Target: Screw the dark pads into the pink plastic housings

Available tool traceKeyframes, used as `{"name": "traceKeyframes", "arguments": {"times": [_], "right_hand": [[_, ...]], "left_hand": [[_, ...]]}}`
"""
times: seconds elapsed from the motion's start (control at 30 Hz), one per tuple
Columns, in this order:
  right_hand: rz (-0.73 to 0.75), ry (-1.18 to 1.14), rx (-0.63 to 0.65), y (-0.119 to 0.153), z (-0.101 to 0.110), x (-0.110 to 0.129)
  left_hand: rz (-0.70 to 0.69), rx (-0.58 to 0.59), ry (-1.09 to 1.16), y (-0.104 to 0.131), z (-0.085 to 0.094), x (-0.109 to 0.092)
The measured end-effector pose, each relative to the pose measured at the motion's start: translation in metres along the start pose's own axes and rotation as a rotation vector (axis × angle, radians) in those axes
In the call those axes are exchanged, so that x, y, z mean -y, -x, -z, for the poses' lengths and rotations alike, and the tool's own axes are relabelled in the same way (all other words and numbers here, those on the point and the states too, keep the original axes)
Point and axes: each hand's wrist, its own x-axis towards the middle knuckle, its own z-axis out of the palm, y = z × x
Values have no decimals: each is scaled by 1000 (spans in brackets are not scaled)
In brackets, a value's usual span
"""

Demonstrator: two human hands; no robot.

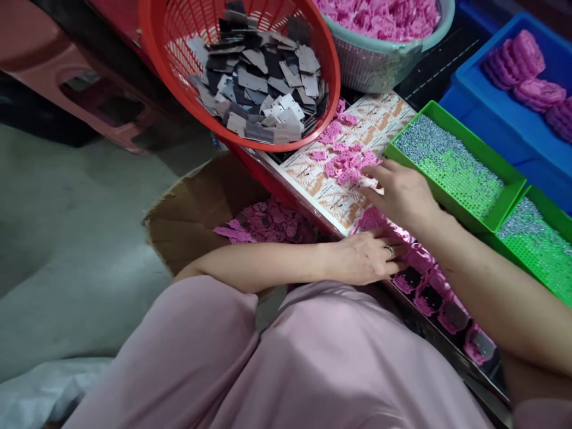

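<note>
My left hand, with a ring on one finger, lies over the near end of a row of pink plastic parts along the table edge. Its fingers are stretched out and slightly apart; some tips are hidden among the parts. Several parts in that row have dark or grey flat plates set on them. Farther up, my right hand reaches to a loose pile of small pink pieces on a patterned sheet. Its thumb and forefinger are apart at the pile's edge, and nothing shows clearly between them.
A red basket of grey and black plates stands at the table's far end, beside a pale basket of pink pieces. Green trays of small metal bits and a blue bin line the right. Below left, a cardboard box holds pink parts.
</note>
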Motion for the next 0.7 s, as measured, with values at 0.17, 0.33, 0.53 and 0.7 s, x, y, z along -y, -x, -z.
{"name": "traceKeyframes", "arguments": {"times": [0.17, 0.33, 0.53, 0.7], "right_hand": [[-56, 79, 22, -13, -15, 13], [-246, -629, 23, 18, 1, -26], [-455, -1307, 101, 74, 13, -56], [-469, -1390, 97, 93, 13, -48]], "left_hand": [[35, 86, 32, -2, 5, -2], [17, -181, 10, -2, 6, 4], [353, -405, 180, 2, 26, 32], [520, -449, 608, -14, 31, 39]]}}
